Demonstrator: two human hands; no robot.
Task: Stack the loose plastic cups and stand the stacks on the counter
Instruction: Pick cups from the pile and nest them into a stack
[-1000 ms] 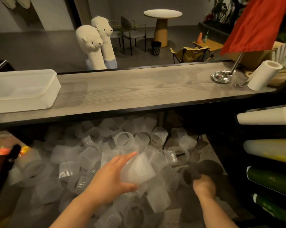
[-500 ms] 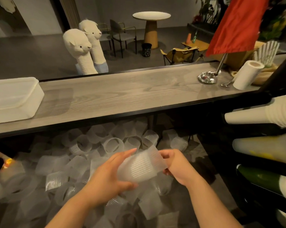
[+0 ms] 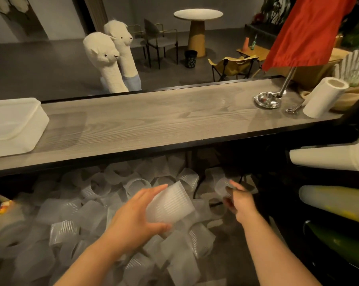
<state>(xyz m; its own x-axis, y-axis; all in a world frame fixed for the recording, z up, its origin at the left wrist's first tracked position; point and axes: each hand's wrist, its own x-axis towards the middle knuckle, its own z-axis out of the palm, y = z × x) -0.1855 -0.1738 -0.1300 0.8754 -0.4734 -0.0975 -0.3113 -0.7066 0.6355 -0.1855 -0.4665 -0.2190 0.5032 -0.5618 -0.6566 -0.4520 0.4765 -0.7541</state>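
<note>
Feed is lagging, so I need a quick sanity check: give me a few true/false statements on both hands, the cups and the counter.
1. The left hand holds a ribbed cup. True.
2. The right hand is empty. False: it holds a second cup.
3. The two held cups are nested. False: they are apart.
4. A stack of cups stands on the counter. False: none does.
5. Loose cups lie piled below the counter. True.
</note>
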